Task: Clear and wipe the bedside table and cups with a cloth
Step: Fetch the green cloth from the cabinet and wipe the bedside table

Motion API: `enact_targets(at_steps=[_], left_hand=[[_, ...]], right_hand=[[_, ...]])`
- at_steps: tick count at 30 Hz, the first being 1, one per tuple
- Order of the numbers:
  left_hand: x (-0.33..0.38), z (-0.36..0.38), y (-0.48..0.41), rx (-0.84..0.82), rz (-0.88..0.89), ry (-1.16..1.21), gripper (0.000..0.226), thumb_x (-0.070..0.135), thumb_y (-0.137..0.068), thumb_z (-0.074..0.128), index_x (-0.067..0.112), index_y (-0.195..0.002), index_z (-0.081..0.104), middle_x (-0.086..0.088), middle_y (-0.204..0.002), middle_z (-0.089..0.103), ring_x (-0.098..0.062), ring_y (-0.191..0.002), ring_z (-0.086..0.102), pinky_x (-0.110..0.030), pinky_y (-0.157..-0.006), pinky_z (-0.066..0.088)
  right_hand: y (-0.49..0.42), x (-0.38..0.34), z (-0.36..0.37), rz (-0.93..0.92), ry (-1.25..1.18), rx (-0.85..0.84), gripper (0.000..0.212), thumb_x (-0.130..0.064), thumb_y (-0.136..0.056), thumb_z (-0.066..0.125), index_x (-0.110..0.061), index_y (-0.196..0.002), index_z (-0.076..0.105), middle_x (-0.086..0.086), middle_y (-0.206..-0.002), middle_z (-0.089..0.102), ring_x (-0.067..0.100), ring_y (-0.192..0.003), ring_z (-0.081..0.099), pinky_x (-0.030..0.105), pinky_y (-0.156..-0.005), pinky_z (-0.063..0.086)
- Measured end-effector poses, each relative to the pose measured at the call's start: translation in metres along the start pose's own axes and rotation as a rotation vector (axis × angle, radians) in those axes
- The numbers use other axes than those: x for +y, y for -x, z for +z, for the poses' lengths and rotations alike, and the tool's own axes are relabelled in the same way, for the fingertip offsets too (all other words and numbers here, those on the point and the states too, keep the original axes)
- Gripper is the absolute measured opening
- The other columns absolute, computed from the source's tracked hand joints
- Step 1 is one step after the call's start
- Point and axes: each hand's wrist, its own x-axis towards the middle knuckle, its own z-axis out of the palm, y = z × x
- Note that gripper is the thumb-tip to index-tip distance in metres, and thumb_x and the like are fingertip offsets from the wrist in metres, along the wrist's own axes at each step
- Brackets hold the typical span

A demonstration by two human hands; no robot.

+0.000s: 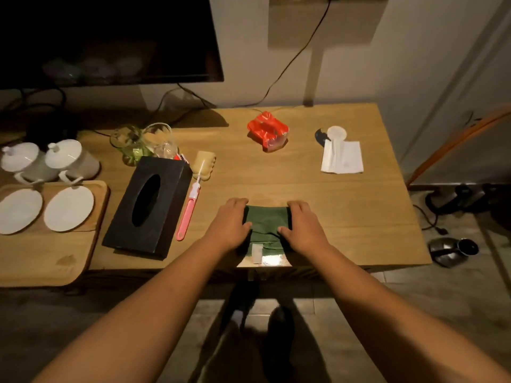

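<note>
The folded green cloth (265,221) lies on the desk (345,217) squarely between both grips, near-square with no clear long axis. The left grip (229,223) and right grip (302,226) each clasp a side edge, thumbs on top. The lidded cups (49,161) stand well left of the left grip, nearer that hand.

Both bare forearms are extending forward. Left hand (231,223) and right hand (302,226) are lying palm-down, apart, each gripping one side of the cloth (266,221).

Dim warm light, deep shadows, glare at table (331,211) edge, wide-angle distortion.
</note>
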Motion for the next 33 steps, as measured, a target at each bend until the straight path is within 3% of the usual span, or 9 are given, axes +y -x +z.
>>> enact_targets(at_steps=[5,8,10,13,16,20,24,27,33], left_hand=[[-0.004,0.023,-0.027,-0.036,0.125,-0.183,0.065,0.03,-0.085,0.067,0.018,-0.141,0.037,-0.009,-0.133,0.045,-0.028,-0.124,0.041,-0.043,-0.103,0.041],[-0.006,0.029,-0.039,-0.026,0.207,-0.292,0.044,0.031,-0.083,0.064,0.019,-0.121,0.045,-0.008,-0.113,0.05,-0.029,-0.106,0.047,-0.042,-0.087,0.045],[-0.006,0.024,-0.051,-0.147,0.254,-0.281,0.032,0.03,-0.082,0.065,0.017,-0.106,0.05,-0.008,-0.103,0.054,-0.029,-0.098,0.053,-0.039,-0.079,0.046],[0.005,0.017,-0.063,-0.388,0.378,-0.289,0.025,0.03,-0.078,0.066,0.014,-0.092,0.053,-0.008,-0.092,0.053,-0.029,-0.088,0.056,-0.034,-0.068,0.043],[0.026,0.014,-0.062,-0.552,0.499,-0.312,0.026,0.029,-0.076,0.069,0.012,-0.089,0.056,-0.009,-0.089,0.06,-0.027,-0.082,0.057,-0.036,-0.067,0.046],[0.083,0.03,-0.035,-0.771,0.692,-0.416,0.022,0.026,-0.075,0.07,0.016,-0.081,0.051,0.0,-0.074,0.054,-0.022,-0.073,0.054,-0.027,-0.052,0.033],[0.156,0.074,0.044,-0.893,1.011,-0.583,0.022,0.025,-0.074,0.07,0.016,-0.085,0.055,-0.004,-0.084,0.063,-0.022,-0.078,0.059,-0.027,-0.056,0.036],[0.2,0.117,0.146,-0.97,1.258,-0.695,0.026,0.027,-0.075,0.069,0.011,-0.089,0.055,-0.008,-0.09,0.066,-0.025,-0.082,0.063,-0.033,-0.063,0.047],[0.212,0.192,0.372,-1.119,1.604,-0.806,0.026,0.026,-0.077,0.072,0.014,-0.088,0.052,-0.005,-0.084,0.065,-0.022,-0.075,0.064,-0.035,-0.063,0.052]], right_hand=[[-0.012,-0.007,0.018,-0.084,0.19,0.045,0.085,-0.026,-0.088,0.067,-0.019,-0.155,0.016,0.008,-0.147,0.039,0.031,-0.128,0.039,0.042,-0.105,0.041],[-0.011,-0.012,0.026,-0.027,0.228,0.067,0.067,-0.022,-0.088,0.063,-0.016,-0.146,0.03,0.012,-0.128,0.048,0.032,-0.116,0.045,0.04,-0.094,0.043],[-0.009,-0.011,0.026,0.08,0.19,0.03,0.043,-0.023,-0.088,0.064,-0.016,-0.127,0.047,0.012,-0.119,0.052,0.032,-0.111,0.049,0.041,-0.09,0.044],[0.008,-0.004,0.024,0.229,-0.013,-0.056,0.021,-0.027,-0.086,0.068,-0.015,-0.1,0.058,0.01,-0.101,0.057,0.031,-0.096,0.057,0.037,-0.08,0.047],[0.039,0.01,0.018,0.305,-0.323,-0.027,0.025,-0.026,-0.079,0.075,-0.016,-0.072,0.054,0.005,-0.075,0.056,0.023,-0.071,0.057,0.031,-0.06,0.038],[0.121,0.03,0.017,0.436,-0.643,0.124,0.029,-0.022,-0.076,0.077,-0.011,-0.071,0.051,0.004,-0.07,0.054,0.016,-0.066,0.053,0.032,-0.063,0.038],[0.239,0.047,0.031,0.636,-0.697,0.354,0.025,-0.024,-0.071,0.077,-0.014,-0.073,0.054,-0.004,-0.067,0.055,0.01,-0.062,0.053,0.033,-0.06,0.04],[0.355,0.044,0.064,0.849,-0.725,0.553,0.023,-0.029,-0.07,0.073,-0.023,-0.072,0.051,-0.009,-0.064,0.055,0.001,-0.055,0.05,0.023,-0.052,0.037],[0.566,0.003,0.151,1.141,-0.786,0.837,0.026,-0.021,-0.076,0.074,-0.033,-0.065,0.054,-0.012,-0.065,0.06,-0.004,-0.057,0.056,0.013,-0.049,0.036]])
